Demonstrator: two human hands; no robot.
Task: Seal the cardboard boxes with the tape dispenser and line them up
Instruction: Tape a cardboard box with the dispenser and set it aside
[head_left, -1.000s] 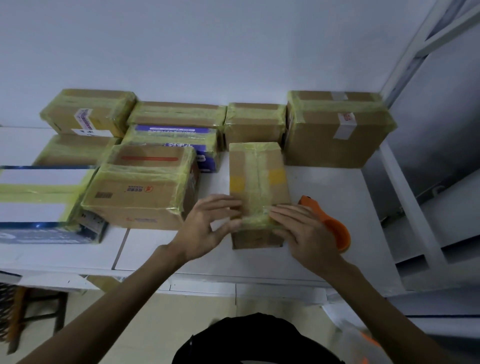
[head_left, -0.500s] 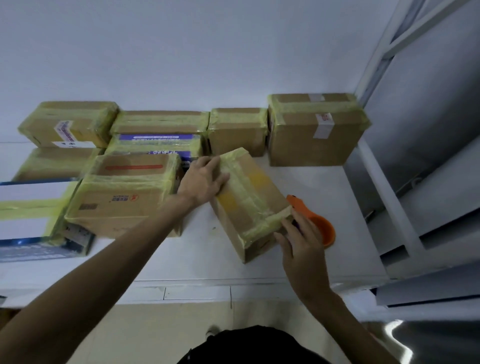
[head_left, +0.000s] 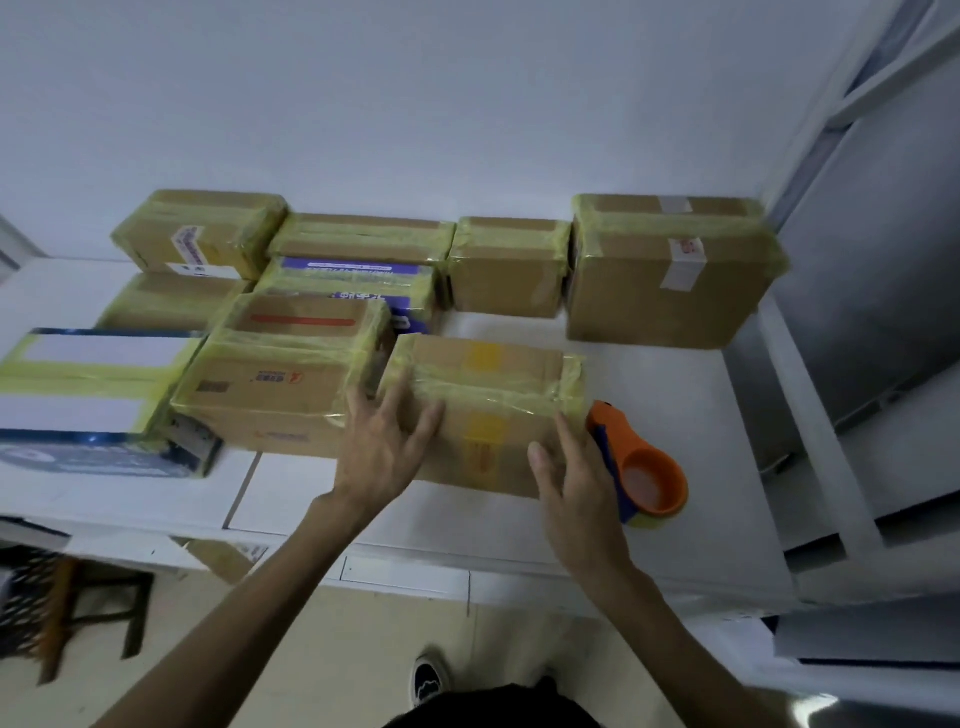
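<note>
Two spread grips, L hand (head_left: 382, 447) & R hand (head_left: 576, 483), on taped box (head_left: 488, 410); dispenser (head_left: 649, 473) part-hidden.

- Near box (head_left: 483, 395) lies on the counter (head_left: 675, 374), long side toward the person.
- Tape dispenser (head_left: 644, 470) at its 4 o'clock, just beside its right end.
- Neighbour box (head_left: 275, 395) at 9 o'clock, close alongside.
- Small box (head_left: 506, 270) at 12 o'clock and large box (head_left: 670, 280) at 1 o'clock, both set back by the wall.
- Left hand (head_left: 382, 447) on the near box's 8 o'clock corner.
- Right hand (head_left: 571, 467) at the 4 o'clock corner, between box and dispenser.

A white table (head_left: 675, 374) stands against a white wall (head_left: 415, 104), a dark shoe (head_left: 431, 680) on the beige floor (head_left: 384, 639) below.
</note>
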